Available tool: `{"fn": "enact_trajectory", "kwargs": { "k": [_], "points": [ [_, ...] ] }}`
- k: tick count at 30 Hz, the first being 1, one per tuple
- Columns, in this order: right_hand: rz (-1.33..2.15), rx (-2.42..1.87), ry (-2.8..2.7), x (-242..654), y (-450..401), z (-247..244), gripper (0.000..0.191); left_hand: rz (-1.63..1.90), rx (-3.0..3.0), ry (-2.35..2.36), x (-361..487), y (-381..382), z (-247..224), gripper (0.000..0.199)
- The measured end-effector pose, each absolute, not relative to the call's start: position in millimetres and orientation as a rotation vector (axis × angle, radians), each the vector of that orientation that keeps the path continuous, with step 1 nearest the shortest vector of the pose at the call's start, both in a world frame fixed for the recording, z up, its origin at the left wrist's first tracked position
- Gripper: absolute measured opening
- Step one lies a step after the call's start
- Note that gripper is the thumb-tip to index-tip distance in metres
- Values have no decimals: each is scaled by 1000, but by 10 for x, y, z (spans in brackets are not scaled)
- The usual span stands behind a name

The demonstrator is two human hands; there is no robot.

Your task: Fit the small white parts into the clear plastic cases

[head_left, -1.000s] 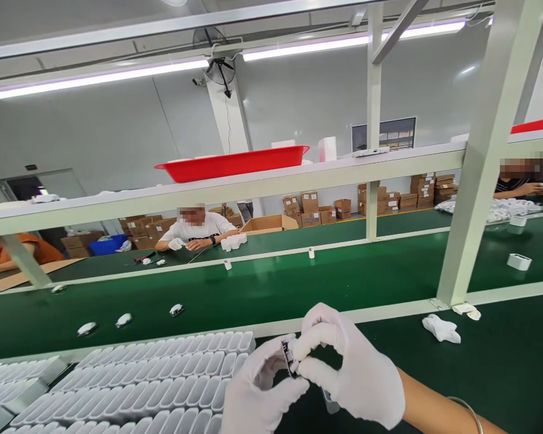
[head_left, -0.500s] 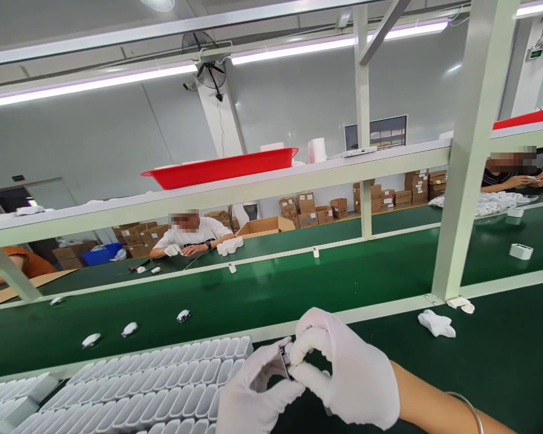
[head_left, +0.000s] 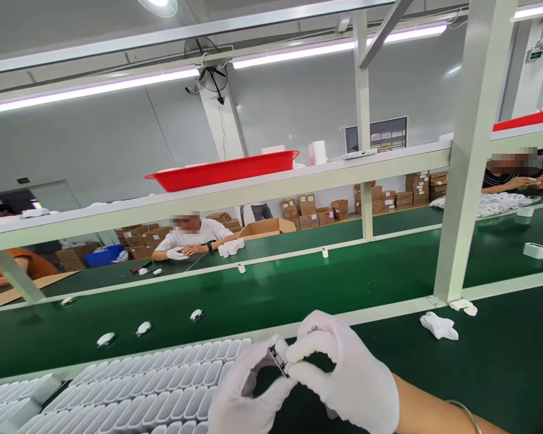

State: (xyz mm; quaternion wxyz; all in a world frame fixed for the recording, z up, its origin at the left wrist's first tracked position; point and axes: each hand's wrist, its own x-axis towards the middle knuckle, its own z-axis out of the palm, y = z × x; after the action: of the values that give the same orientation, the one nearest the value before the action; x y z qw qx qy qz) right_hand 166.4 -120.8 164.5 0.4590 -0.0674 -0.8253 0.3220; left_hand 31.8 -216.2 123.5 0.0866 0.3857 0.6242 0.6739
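Observation:
My left hand (head_left: 248,386), in a white glove, pinches a small thin part (head_left: 278,359) between thumb and fingers. It has a pale edge and dark and metallic bits, perhaps a small circuit board. My right hand (head_left: 338,374), gloved too, has thumb and fingertips pressed together against the part's right side. Whether a second small piece sits in those fingertips is hidden. Left of and below my hands stand rows of white open plastic housings (head_left: 163,386). A crumpled white glove or cloth (head_left: 439,326) lies on the dark green bench to the right.
Beyond the bench runs a green conveyor belt (head_left: 271,289) carrying several small white-and-dark parts (head_left: 143,328) and a white housing (head_left: 535,251). A post (head_left: 465,150) rises at right, bearing a shelf with a red tray (head_left: 226,172). Co-workers (head_left: 194,235) sit across the belt.
The small parts on the belt have shifted right. My left hand has moved slightly left and tilted the part, showing more of its face. My right fingers stay against it.

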Motion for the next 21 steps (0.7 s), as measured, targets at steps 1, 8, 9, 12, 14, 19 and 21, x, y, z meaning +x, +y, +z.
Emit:
{"fn": "enact_trajectory", "kwargs": {
  "k": [1, 8, 9, 12, 14, 19, 21],
  "points": [
    [783, -176, -2026, 1663, -1220, 1636, 13, 2040, 1154, 1903, 310, -2167, 1209, 42],
    [741, -278, -1989, 1663, -1336, 1619, 17, 2237, 1437, 1987, 328, -2156, 1118, 20],
    [753, -307, -1987, 1649, -1357, 1607, 17, 2267, 1484, 1963, 342, -2150, 1125, 18],
    [718, -340, -1888, 1587, -1407, 1534, 19, 2362, 1620, 1908, 385, -2135, 1155, 19],
    [646, -286, -1795, 1550, -1418, 1466, 21, 2411, 1722, 1864, 407, -2127, 1171, 23],
    [513, -191, -1818, 1556, -1358, 1363, 19, 2442, 1792, 1875, 427, -2122, 1172, 26],
    [452, -144, -1862, 1575, -1329, 1360, 18, 2447, 1795, 1879, 423, -2124, 1161, 25]
  ]
}}
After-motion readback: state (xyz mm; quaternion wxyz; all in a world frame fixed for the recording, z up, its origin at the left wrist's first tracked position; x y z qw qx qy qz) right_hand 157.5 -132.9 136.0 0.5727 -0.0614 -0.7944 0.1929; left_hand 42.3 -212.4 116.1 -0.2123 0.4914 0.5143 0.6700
